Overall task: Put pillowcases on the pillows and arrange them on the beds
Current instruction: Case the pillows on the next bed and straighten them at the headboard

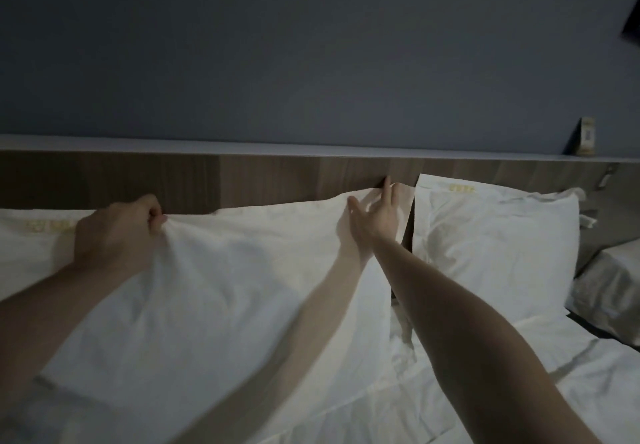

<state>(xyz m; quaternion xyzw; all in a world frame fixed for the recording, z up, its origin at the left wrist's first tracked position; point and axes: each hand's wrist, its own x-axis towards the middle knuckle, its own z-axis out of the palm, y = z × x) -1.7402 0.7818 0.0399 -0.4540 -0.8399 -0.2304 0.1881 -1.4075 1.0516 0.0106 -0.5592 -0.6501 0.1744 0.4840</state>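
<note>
While left hand (116,232) grips pillow (221,287) top edge — right hand (375,216) spread on its corner.

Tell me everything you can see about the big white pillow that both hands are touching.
The big white pillow wears a plain white cloth case, wrinkled and puffy. It leans against the wooden headboard at the head of the bed. The left hand grips a bunch of cloth at its upper left corner. The right hand, fingers straight, touches its upper right corner. Another pillow stands to its right.
</note>
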